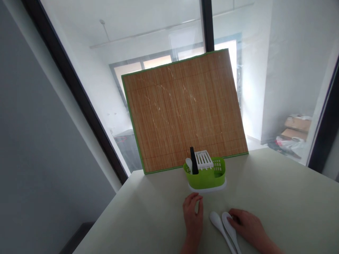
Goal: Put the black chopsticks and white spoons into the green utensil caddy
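Note:
My right hand (247,224) grips the bowl end of a white spoon (231,231), thumb on top and fingers at its edge. A second white spoon (217,220) lies close along its left side on the table, both handles running toward the lower edge of view. My left hand (193,217) is raised in front of the green cutlery holder (205,179), fingers curved and thumb loosely facing them, with nothing seen between. In the holder's left part stand a small white spoon (189,163) and a black upright object (194,162). A white slotted piece (203,159) sits over its middle.
Behind the holder, a bamboo mat (185,113) with green edging leans against the glass. The pale table (159,211) ends at a slanting left edge. Beyond the glass, cardboard (298,127) and plastic lie at the right.

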Motion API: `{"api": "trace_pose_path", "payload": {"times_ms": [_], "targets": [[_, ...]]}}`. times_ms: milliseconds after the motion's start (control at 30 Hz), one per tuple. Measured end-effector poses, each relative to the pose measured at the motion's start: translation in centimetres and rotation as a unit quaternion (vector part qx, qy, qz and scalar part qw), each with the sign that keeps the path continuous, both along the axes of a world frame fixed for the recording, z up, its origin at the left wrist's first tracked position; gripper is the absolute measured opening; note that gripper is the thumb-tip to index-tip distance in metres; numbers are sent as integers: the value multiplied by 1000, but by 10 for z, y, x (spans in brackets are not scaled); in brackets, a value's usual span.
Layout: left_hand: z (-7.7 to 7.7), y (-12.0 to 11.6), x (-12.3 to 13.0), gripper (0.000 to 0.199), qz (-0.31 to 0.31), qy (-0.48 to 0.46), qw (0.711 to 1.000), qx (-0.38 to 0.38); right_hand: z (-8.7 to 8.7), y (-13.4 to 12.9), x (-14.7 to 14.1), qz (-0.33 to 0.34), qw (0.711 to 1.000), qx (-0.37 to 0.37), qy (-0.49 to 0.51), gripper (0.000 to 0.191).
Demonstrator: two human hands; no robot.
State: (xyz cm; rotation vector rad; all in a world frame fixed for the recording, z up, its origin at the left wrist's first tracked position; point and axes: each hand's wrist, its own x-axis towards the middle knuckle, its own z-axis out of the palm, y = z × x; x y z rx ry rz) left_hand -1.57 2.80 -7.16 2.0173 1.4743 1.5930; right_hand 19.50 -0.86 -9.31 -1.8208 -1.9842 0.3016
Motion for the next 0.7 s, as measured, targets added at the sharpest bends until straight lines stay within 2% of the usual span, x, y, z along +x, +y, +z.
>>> {"api": "trace_pose_path", "payload": {"times_ms": [133, 200, 267, 367, 467, 533, 600, 700], "targets": [[0, -4, 6, 23, -61, -38, 996, -52, 1, 4, 8, -3, 999, -16, 50, 29], [-1, -6, 8, 25, -84, -49, 993, -73, 7, 7, 16, -5, 997, -11, 80, 33], [-2, -8, 10, 25, -99, -56, 990, -88, 22, 9, 24, -17, 995, 16, 101, 37], [-4, -11, 12, 27, -104, -72, 987, -100, 56, 7, 28, -30, 987, 94, 125, 38], [-4, -12, 11, 32, -95, -103, 984, -113, 87, 3, 15, -12, 971, 177, 162, 35], [-2, -12, 8, 35, -84, -124, 982, -115, 98, 3, -1, 9, 961, 213, 175, 34], [1, -13, 5, 36, -70, -139, 983, -102, 100, 5, -19, 49, 955, 242, 167, 30], [6, -15, 1, 37, -59, -142, 986, -68, 91, 10, -43, 111, 946, 274, 131, 26]]}}
